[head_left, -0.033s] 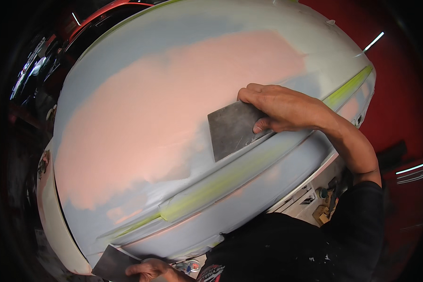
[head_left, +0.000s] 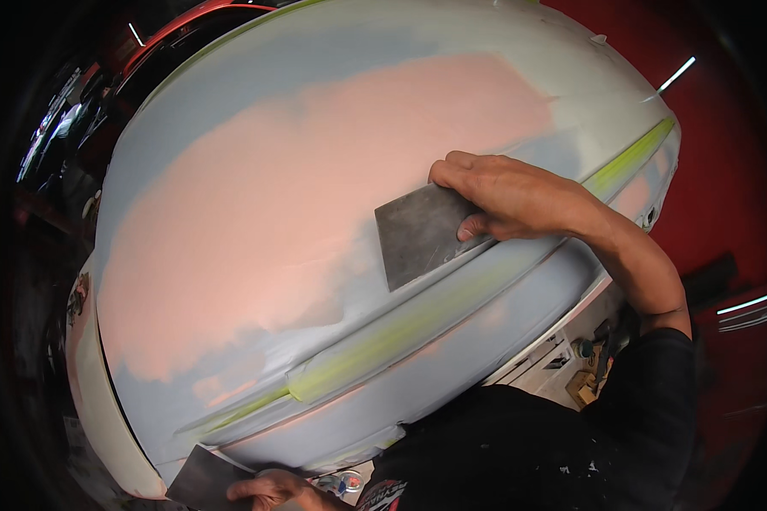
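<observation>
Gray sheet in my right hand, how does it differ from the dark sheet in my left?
The gray sheet is lighter, with pale smudges; the dark sheet is nearly black.
The gray sheet is over the middle of the panel; the dark sheet is by its lower-left corner.
The lower picture edge cuts off the dark sheet, but not the gray sheet.
Both are straight-edged, each held by one of your hands, right and left.

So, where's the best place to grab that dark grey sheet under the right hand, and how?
Probably at its right end, coming from the right, as the right hand does, thumb on the face and fingers at the upper edge. The dark grey sheet looks thin and flat against the panel, so its edges likely offer better purchase than its broad face.
</observation>
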Demonstrator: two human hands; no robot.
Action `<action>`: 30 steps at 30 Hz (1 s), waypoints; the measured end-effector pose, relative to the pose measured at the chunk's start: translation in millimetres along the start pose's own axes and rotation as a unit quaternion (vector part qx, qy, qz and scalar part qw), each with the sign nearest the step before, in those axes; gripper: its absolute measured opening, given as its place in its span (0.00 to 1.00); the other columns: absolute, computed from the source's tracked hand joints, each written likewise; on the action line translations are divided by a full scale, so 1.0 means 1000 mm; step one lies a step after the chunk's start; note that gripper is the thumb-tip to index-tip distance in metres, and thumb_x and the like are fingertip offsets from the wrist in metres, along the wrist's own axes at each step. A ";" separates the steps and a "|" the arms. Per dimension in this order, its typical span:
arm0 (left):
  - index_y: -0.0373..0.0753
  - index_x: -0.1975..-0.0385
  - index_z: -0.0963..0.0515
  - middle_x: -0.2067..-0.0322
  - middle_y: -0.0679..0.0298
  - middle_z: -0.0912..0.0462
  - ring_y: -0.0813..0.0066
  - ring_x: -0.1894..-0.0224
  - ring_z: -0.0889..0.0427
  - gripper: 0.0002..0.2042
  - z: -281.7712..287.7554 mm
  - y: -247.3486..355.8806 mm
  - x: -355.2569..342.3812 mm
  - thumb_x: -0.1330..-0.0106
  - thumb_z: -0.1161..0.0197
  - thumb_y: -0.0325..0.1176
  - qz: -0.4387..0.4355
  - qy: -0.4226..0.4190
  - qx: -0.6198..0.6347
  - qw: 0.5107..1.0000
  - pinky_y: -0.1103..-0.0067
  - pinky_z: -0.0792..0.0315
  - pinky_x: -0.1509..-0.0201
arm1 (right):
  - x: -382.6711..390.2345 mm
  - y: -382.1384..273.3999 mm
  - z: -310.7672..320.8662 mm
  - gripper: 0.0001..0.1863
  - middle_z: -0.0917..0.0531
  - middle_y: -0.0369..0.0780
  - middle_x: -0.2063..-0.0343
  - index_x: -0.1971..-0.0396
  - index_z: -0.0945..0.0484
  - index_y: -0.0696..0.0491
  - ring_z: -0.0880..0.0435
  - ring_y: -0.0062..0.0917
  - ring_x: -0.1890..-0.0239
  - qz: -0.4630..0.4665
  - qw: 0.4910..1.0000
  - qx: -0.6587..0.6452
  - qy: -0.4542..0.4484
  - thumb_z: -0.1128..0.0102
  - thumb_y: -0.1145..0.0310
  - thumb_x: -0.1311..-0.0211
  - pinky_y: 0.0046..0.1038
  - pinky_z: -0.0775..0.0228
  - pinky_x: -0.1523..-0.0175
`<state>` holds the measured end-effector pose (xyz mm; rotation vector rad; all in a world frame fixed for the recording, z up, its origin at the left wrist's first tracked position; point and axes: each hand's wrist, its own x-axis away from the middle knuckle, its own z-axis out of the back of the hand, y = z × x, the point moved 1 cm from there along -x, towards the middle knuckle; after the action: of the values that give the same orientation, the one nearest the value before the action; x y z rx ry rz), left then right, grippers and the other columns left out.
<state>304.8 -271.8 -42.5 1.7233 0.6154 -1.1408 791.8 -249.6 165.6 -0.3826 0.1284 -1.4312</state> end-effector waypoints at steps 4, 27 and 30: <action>0.22 0.49 0.29 0.50 0.49 0.22 0.72 0.53 0.25 0.12 -0.010 0.019 -0.009 0.26 0.49 0.23 0.004 -0.009 -0.007 1.000 0.78 0.31 0.44 | 0.003 -0.003 -0.007 0.18 0.24 0.47 0.61 0.59 0.32 0.58 0.20 0.44 0.58 0.003 0.999 0.019 0.031 0.35 0.81 0.49 0.41 0.27 0.58; 0.21 0.44 0.33 0.46 0.47 0.25 0.68 0.48 0.25 0.15 -0.001 0.017 -0.006 0.25 0.50 0.24 0.025 -0.037 -0.006 0.999 0.76 0.33 0.40 | -0.031 0.008 -0.005 0.21 0.25 0.45 0.61 0.56 0.32 0.56 0.20 0.43 0.57 -0.019 0.998 0.039 0.049 0.32 0.79 0.50 0.40 0.28 0.56; 0.20 0.43 0.34 0.45 0.47 0.25 0.68 0.48 0.25 0.15 -0.005 0.023 -0.008 0.25 0.51 0.24 0.026 -0.032 0.002 0.999 0.76 0.33 0.39 | -0.028 0.002 0.000 0.21 0.25 0.46 0.61 0.57 0.32 0.57 0.21 0.43 0.57 -0.018 0.996 0.054 0.072 0.32 0.79 0.50 0.41 0.29 0.55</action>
<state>321.6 -276.8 -25.0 1.6889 0.5269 -1.1577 789.1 -221.9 160.6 -0.1934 0.1609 -1.4940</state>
